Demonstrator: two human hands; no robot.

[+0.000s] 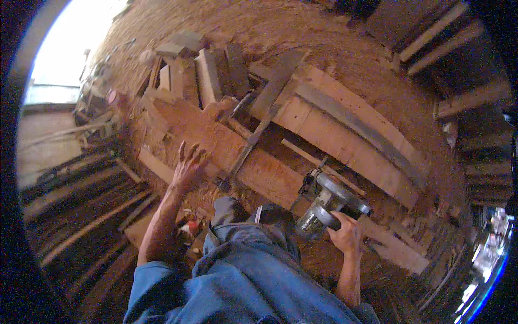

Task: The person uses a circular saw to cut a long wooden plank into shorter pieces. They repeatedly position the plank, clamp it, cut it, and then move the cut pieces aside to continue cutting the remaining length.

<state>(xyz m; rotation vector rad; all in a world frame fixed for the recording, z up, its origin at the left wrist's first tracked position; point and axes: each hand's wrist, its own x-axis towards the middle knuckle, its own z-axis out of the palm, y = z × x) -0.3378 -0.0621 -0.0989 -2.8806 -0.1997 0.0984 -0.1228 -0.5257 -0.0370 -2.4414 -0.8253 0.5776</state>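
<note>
My right hand [345,233] is wrapped round the rear handle of a grey circular saw [335,195]. The saw sits low on the right, beside the right end of a sawdust-covered wooden workpiece [270,175]. A thin wooden strip [324,167] lies just beyond the saw. My left hand [189,164] hovers over the left part of the sawdusted wood, its fingers spread and nothing in them. A long dark bar [253,139] crosses the boards between my hands. Whether the saw's blade touches wood is hidden.
Wide planks [345,143] lie beyond the saw. Several wood blocks [197,78] stand at the far left of the work area. Stacked timber [91,216] fills the left side. More beams [442,40] lean at the upper right. Sawdust covers the ground.
</note>
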